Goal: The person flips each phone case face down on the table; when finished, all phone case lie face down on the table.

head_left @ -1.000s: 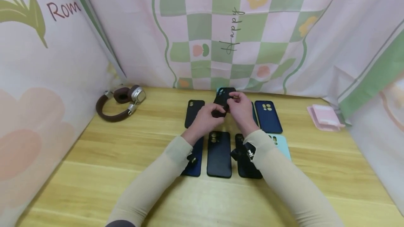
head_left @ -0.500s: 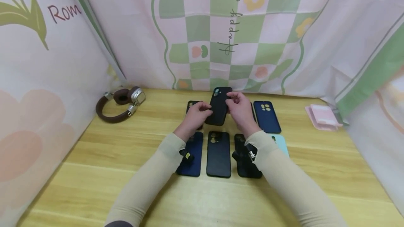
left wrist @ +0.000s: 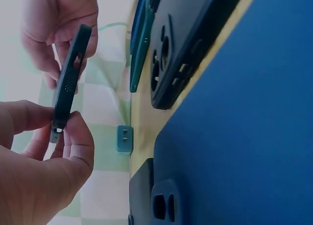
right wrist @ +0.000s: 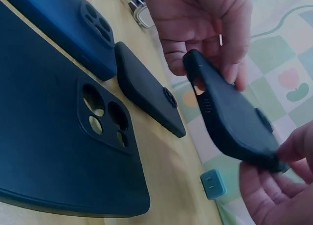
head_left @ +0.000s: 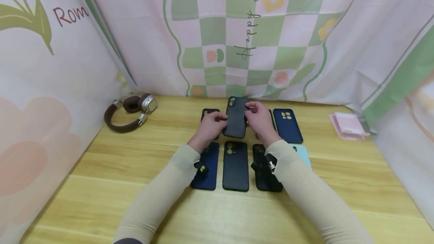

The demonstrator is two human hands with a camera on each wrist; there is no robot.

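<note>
Wooden table (head_left: 118, 183), pastel checkered backdrop. Your left hand (head_left: 209, 126) and right hand (head_left: 259, 118) both pinch black phone case (head_left: 236, 118), lifted at 12 o'clock above rows of cases. Placement not yet done; headphones (head_left: 130, 110) at 10 o'clock.

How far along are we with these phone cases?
Already laid flat on the table: three dark cases in the near row, including the middle black case, and a navy case behind. In hand: the left hand and right hand hold one black case lifted above the table, gripped by its edges. It is not yet set down.
</note>
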